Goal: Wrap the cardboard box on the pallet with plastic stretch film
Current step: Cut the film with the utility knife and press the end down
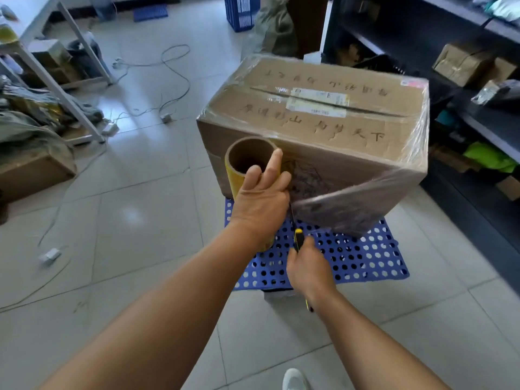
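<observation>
A large cardboard box (323, 114) with handwritten characters sits on a blue perforated plastic pallet (360, 257). Clear stretch film (337, 209) covers its sides and runs taut from its near corner to an upright film roll (247, 156) with a brown cardboard core. My left hand (261, 201) holds that roll against the box's left near side, two fingers raised straight over the core's rim. My right hand (308, 266) grips a yellow and black utility knife (298, 239), its blade pointing up at the film beside the roll.
Cables (168, 88) and power adapters lie on the tiled floor to the left. A white table frame (70, 88) with bags and boxes stands at far left. Dark shelving (478, 114) with boxes runs along the right. A blue crate (240, 12) stands at the back.
</observation>
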Available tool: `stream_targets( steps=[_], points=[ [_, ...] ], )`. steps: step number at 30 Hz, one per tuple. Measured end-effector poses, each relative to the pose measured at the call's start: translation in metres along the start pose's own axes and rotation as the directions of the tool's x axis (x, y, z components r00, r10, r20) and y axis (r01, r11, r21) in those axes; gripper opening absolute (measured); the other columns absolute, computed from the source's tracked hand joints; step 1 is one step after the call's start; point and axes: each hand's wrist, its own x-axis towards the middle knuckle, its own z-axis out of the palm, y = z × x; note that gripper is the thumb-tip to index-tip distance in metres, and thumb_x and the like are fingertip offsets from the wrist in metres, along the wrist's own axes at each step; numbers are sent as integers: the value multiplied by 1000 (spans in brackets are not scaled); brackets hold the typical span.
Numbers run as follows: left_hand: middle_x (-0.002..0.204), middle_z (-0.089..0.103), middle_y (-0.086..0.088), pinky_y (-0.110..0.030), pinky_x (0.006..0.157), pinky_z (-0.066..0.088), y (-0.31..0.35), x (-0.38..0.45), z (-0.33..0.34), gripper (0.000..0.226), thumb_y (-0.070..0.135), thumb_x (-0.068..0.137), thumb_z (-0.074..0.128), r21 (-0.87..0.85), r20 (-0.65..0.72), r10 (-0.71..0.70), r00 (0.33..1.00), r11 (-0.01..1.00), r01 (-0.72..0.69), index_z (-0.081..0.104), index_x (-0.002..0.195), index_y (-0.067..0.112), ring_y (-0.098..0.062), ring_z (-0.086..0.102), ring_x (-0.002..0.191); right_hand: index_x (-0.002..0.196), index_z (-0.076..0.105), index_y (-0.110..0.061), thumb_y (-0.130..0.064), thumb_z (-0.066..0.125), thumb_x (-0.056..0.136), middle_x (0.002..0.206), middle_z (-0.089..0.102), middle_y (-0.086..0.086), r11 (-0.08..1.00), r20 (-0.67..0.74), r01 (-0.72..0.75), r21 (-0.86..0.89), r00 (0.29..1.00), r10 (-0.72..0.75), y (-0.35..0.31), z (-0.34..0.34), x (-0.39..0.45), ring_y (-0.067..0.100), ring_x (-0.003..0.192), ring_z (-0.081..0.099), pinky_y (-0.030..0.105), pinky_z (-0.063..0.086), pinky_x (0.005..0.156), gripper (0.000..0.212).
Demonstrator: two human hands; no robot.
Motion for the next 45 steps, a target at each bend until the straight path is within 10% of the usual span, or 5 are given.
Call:
stream_targets(
  steps=[13, 22, 26, 30, 45],
  points=[
    [92, 60, 2, -47, 109, -7, 10, -2, 1, 11, 14, 79, 59, 35, -55, 53, 997, 998, -52, 68, 82, 19, -39, 27, 138, 141, 27, -3, -29, 38, 101, 65, 49, -1, 990, 115, -126, -58, 985, 132, 40, 21, 17, 20, 59, 52, 30, 39, 50, 48],
    [142, 43, -18, -48, 116, 5, 46, -35, 30, 41, 23, 91, 44, 164, 360, 243, 901, 934, -317, 50, 128, 7, -41, 9, 142, 127, 39, 0, -27, 41, 99, 79, 55, 4, 999, 54, -34, -27, 998, 36, 52, 16, 8, 24, 70, 55, 32, 45, 59, 39],
    [137, 41, -16, -40, 85, 46, 64, -29, 44, 69, 10, 90, 50, -214, 604, 85, 793, 975, 58, 12, 148, 8, -33, 47, 115, 126, 40, -1, -27, 40, 100, 88, 63, 10, 1000, 62, -19, -14, 998, 19, 54, 14, 10, 24, 71, 55, 30, 40, 58, 37],
    [110, 59, -17, -38, 61, 47, 69, -23, 56, 91, 3, 88, 51, -277, 804, -70, 591, 835, 476, -15, 147, 24, -27, 53, 70, 131, 36, -4, -30, 39, 100, 98, 67, 10, 997, 58, -4, -76, 998, 9, 58, 16, 12, 29, 83, 62, 31, 41, 61, 41],
    [90, 55, -13, -39, 61, 43, 67, -33, 90, 81, 1, 86, 51, -268, 791, -50, 610, 868, 419, 2, 147, 24, -30, 56, 76, 136, 32, -3, -18, 39, 99, 114, 63, 14, 981, 167, -86, -173, 979, 116, 54, 43, 46, 31, 100, 62, 33, 45, 74, 41]
  ],
)
